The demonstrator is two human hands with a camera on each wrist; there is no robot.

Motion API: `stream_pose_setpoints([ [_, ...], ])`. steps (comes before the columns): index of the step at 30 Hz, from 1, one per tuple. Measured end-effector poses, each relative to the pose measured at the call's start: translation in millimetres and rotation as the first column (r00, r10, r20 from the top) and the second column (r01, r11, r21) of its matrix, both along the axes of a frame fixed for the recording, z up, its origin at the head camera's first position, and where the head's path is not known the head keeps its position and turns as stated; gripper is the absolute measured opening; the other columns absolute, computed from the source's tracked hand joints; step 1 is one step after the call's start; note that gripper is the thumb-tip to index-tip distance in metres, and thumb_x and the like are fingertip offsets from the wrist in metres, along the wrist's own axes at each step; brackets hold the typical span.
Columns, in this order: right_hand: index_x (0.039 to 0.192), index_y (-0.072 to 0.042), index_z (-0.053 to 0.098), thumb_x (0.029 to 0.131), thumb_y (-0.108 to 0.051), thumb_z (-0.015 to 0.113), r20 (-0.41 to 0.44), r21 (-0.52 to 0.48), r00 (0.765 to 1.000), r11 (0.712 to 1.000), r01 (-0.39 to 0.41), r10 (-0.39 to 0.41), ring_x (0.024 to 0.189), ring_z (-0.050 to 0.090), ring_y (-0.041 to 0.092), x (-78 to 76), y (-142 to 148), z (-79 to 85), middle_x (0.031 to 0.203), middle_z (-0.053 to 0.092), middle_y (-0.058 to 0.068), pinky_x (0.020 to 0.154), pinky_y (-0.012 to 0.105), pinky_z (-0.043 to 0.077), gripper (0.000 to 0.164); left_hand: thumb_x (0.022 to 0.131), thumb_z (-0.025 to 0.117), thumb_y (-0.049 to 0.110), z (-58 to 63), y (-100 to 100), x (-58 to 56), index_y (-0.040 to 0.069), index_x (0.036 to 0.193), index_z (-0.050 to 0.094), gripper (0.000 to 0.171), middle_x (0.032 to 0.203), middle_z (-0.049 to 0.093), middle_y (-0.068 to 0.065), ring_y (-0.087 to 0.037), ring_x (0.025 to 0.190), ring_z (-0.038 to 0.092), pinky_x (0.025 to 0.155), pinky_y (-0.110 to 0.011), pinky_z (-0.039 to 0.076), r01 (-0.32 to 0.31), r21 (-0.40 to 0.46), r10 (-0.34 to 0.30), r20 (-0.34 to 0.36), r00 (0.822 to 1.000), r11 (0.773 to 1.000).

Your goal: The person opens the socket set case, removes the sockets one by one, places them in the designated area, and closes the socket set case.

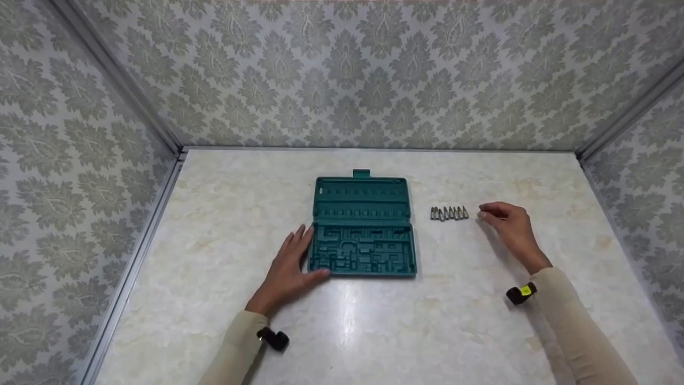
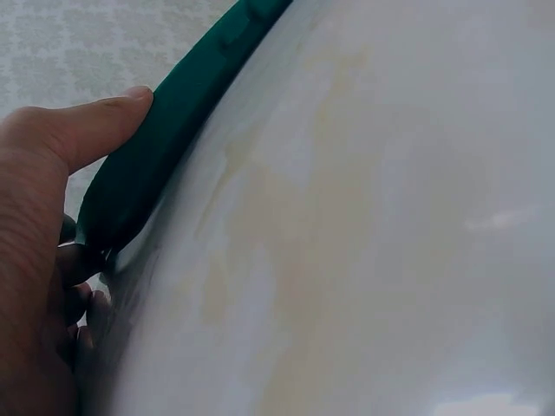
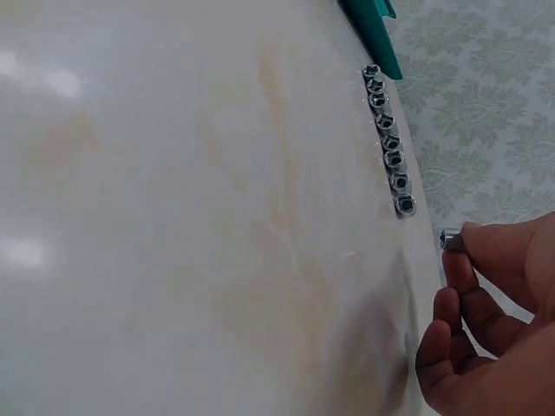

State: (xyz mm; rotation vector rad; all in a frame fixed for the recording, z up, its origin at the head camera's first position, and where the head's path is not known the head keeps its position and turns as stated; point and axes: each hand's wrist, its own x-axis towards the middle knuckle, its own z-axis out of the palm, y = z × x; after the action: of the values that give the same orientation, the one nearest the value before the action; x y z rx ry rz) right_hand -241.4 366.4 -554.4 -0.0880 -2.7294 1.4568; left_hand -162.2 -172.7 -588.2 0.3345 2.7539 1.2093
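A green plastic socket case [image 1: 363,256] lies open on the table, lid folded back, its moulded slots showing no tools. My left hand [image 1: 291,267] holds its near left corner, thumb along the front edge and fingers along the left side. To the right of the case stands a row of several small metal sockets [image 1: 449,213]. Just past the row's right end, my right hand [image 1: 510,224] pinches one more socket [image 3: 452,240] between thumb and index finger. In the right wrist view, that socket's hollow end faces the row, and the other fingers curl below.
The pale marbled table [image 1: 240,182] carries the case and the sockets. Patterned wall panels [image 1: 347,75] enclose it at the back and both sides, with metal framing [image 1: 128,278] along the left edge. A latch tab [image 1: 362,173] sticks out at the lid's far edge.
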Motion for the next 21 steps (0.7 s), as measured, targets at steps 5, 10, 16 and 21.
stream_pose_setpoints([
  [5, 0.134, -0.001, 0.076, 0.107, -0.021, 0.074, 0.011, 0.039, 1.000, 0.999, -0.020, 0.019, 0.105, 0.065, 0.012, -1.8, -2, -3.0, 0.127, 0.076, 0.018, 0.084, 0.012, 0.050, 0.033, 0.089, 0.079, 0.071, -1.2, 0, 0.2, 0.032, 0.178, 0.021, 0.112, 0.185, 0.015, -0.002, -0.038, 0.170, 0.009, 0.133, -0.067, 0.016, -0.001, -0.002, 0.001, -0.002, 1.000, 1.000],
  [10, 0.132, 0.000, 0.077, 0.107, -0.017, 0.075, -0.001, 0.091, 0.999, 0.995, -0.033, 0.033, 0.104, 0.067, 0.015, -4.9, -5, -4.7, 0.122, 0.078, 0.019, 0.083, 0.014, 0.049, 0.030, 0.089, 0.079, 0.070, 0.1, 1, 0.3, 0.031, 0.178, 0.021, 0.113, 0.185, 0.015, -0.002, -0.037, 0.170, 0.008, 0.133, -0.066, 0.016, -0.001, 0.000, 0.001, 0.004, 1.000, 1.000],
  [16, 0.130, 0.002, 0.078, 0.106, -0.017, 0.075, -0.008, 0.121, 1.000, 0.993, -0.013, 0.014, 0.103, 0.067, 0.016, -8.1, -9, -4.9, 0.122, 0.078, 0.020, 0.082, 0.014, 0.049, 0.030, 0.089, 0.080, 0.068, 0.7, 1, -0.1, 0.031, 0.178, 0.021, 0.112, 0.185, 0.015, 0.001, -0.035, 0.171, 0.008, 0.133, -0.066, 0.017, -0.007, 0.001, 0.007, 0.013, 1.000, 1.000],
  [21, 0.127, 0.003, 0.079, 0.106, -0.017, 0.074, 0.003, 0.117, 1.000, 0.993, 0.008, -0.008, 0.099, 0.066, 0.017, -9.9, -15, -3.4, 0.121, 0.078, 0.021, 0.076, 0.014, 0.050, 0.030, 0.089, 0.080, 0.069, -1.5, 0, -0.4, 0.035, 0.177, 0.021, 0.112, 0.185, 0.015, 0.002, -0.035, 0.170, 0.008, 0.132, -0.067, 0.018, -0.010, 0.006, 0.010, 0.010, 1.000, 1.000],
])
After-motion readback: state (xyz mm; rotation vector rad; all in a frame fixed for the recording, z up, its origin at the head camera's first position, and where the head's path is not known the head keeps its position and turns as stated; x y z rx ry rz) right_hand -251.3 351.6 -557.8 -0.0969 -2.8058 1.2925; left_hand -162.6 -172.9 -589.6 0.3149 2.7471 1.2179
